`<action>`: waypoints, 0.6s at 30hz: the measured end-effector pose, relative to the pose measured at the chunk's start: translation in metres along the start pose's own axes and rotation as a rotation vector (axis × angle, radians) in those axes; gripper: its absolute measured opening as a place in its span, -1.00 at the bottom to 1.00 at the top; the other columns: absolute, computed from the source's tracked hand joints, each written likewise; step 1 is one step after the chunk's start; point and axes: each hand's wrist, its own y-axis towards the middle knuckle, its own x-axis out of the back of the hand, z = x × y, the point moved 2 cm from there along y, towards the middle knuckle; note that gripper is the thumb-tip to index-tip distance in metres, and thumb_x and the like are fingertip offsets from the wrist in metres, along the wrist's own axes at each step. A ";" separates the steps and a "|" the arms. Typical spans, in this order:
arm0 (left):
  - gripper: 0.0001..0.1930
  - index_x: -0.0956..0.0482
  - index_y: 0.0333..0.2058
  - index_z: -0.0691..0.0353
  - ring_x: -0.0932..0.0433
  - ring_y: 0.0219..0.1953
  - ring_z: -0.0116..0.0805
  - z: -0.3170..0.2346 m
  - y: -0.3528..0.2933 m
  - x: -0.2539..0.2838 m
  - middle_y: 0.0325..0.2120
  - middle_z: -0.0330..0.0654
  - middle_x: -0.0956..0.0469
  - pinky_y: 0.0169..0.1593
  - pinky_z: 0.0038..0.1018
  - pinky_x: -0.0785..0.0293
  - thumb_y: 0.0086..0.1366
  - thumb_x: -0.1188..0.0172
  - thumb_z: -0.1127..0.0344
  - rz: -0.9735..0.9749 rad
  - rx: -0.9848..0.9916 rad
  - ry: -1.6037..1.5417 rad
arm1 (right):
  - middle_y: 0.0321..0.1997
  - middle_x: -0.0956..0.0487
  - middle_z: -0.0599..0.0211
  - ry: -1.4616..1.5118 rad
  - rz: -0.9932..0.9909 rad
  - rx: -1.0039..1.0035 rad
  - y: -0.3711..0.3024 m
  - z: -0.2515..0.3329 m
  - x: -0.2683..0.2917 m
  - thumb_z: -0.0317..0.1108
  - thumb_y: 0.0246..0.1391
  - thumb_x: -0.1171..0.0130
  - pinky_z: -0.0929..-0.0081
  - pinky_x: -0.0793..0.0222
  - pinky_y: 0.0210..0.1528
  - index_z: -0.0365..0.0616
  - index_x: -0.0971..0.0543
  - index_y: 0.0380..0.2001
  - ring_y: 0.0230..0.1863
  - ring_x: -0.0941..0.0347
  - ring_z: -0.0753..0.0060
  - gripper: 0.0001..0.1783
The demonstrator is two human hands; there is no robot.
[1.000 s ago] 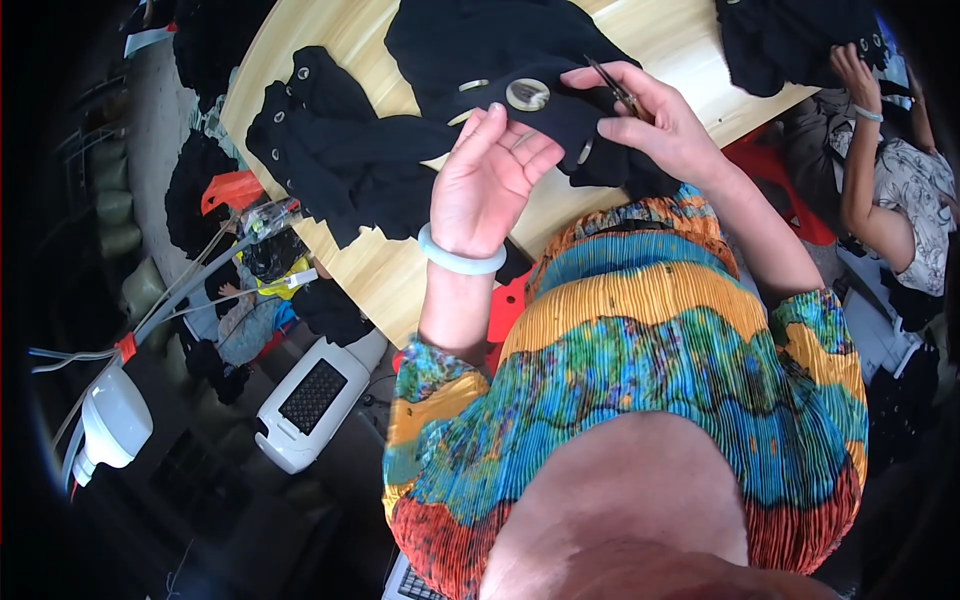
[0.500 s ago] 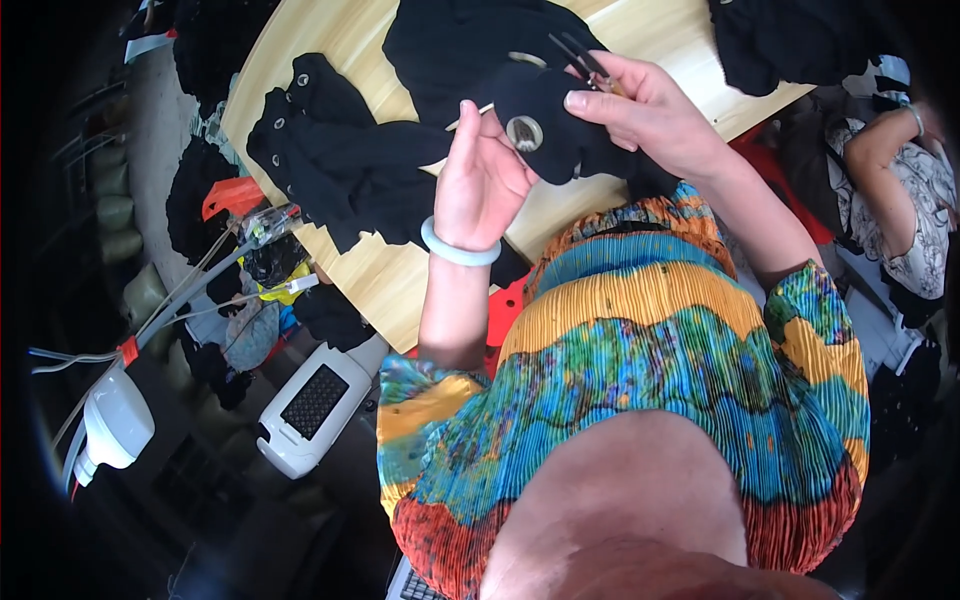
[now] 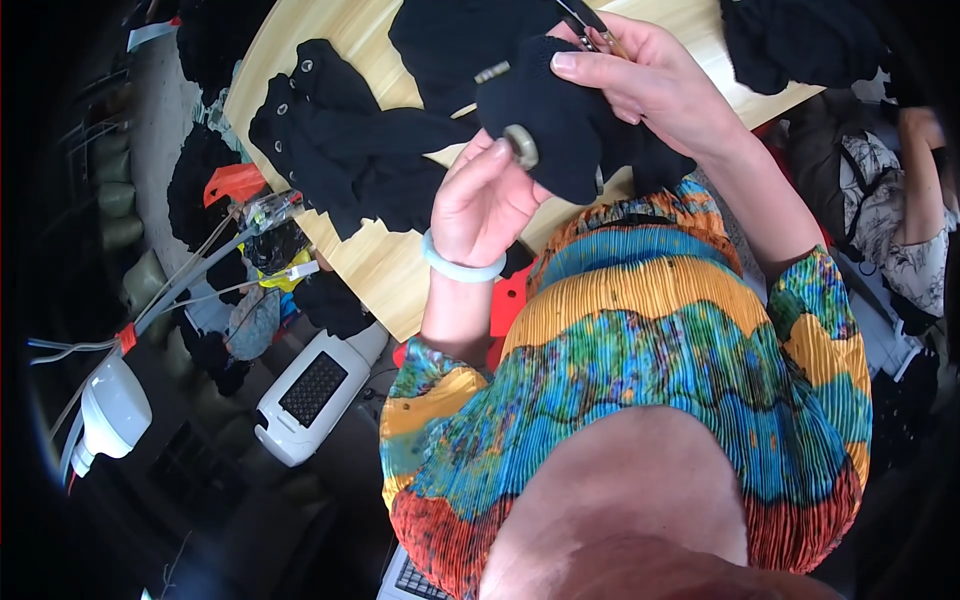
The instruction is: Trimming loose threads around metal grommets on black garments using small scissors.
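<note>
Pinching the black cloth [image 3: 570, 120] between thumb and finger, the right hand [image 3: 645, 85] holds it up in front of the person, over the near part of the pale wood table [image 3: 345, 265]. That same hand also has a dark tool [image 3: 582, 22] tucked in its fingers, with two thin prongs pointing away from the person. The left hand [image 3: 485, 205] is half curled by the cloth's left side, with its thumb at the rim of a big pale button [image 3: 525, 147]. The button is blurry, so I cannot tell if the fingers grip it or only touch it. A second button [image 3: 491, 72] sticks out higher up on the left edge, seen from its side. The tool could be the biggest worry: its prongs sit close to the cloth, so a quick twist of the right hand might poke a hole or snag the knit. That hand has two jobs too, so letting go a bit to shift the tool might let the cloth slip down. A hard tug on the button could pull its thread loose or stretch the cloth around it. More black cloth [image 3: 440, 60] lies just behind on the table, and since both are so dark, a prong might catch the wrong piece without being noticed.
</note>
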 end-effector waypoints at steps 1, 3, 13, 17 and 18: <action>-0.59 -0.15 0.01 0.35 -0.28 0.01 -0.17 0.000 -0.002 -0.003 -0.05 -0.02 -0.29 0.08 -0.22 -0.17 0.16 0.15 0.41 -0.031 -0.026 -0.064 | -0.57 -0.34 0.57 -0.060 -0.011 0.138 0.007 -0.006 0.004 -0.32 -0.06 -0.08 0.74 -0.16 -0.49 -0.19 -0.38 -0.29 -0.54 -0.22 0.74 -0.75; -0.54 -0.12 0.04 0.36 -0.20 0.07 -0.16 0.000 0.000 -0.001 0.02 -0.01 -0.21 0.15 -0.24 -0.02 0.14 0.14 0.38 -0.011 -0.019 -0.195 | -0.56 -0.35 0.56 -0.120 -0.035 0.273 0.018 -0.026 0.006 -0.33 -0.06 -0.08 0.72 -0.18 -0.45 -0.21 -0.37 -0.28 -0.52 -0.23 0.73 -0.73; -0.61 -0.28 -0.07 0.35 -0.28 0.01 -0.18 0.004 0.000 0.006 -0.06 -0.02 -0.31 0.07 -0.21 -0.19 0.07 0.07 0.40 -0.056 -0.050 -0.340 | -0.07 -0.31 0.26 -0.188 0.126 0.779 0.000 -0.036 -0.017 -0.64 -0.17 -0.07 0.59 -0.29 -0.05 -0.31 -0.35 -0.14 -0.07 -0.33 0.46 -0.58; -0.60 -0.18 -0.01 0.31 -0.23 0.02 -0.18 0.006 0.002 0.008 -0.06 -0.05 -0.28 0.06 -0.24 -0.16 0.17 0.11 0.34 0.001 -0.061 -0.291 | -0.25 -0.43 0.33 -0.456 -0.084 1.011 0.003 -0.035 -0.020 -0.48 -0.28 -0.18 0.64 -0.39 -0.37 -0.20 -0.46 -0.37 -0.41 -0.45 0.44 -0.73; -0.64 -0.22 -0.05 0.30 -0.25 0.01 -0.20 0.006 0.002 0.005 -0.09 -0.06 -0.30 0.06 -0.26 -0.17 0.17 0.11 0.35 -0.076 -0.093 -0.165 | -0.26 -0.44 0.33 -0.504 -0.124 1.036 0.002 -0.034 -0.021 -0.49 -0.28 -0.17 0.64 -0.38 -0.42 -0.19 -0.47 -0.39 -0.45 -0.45 0.42 -0.75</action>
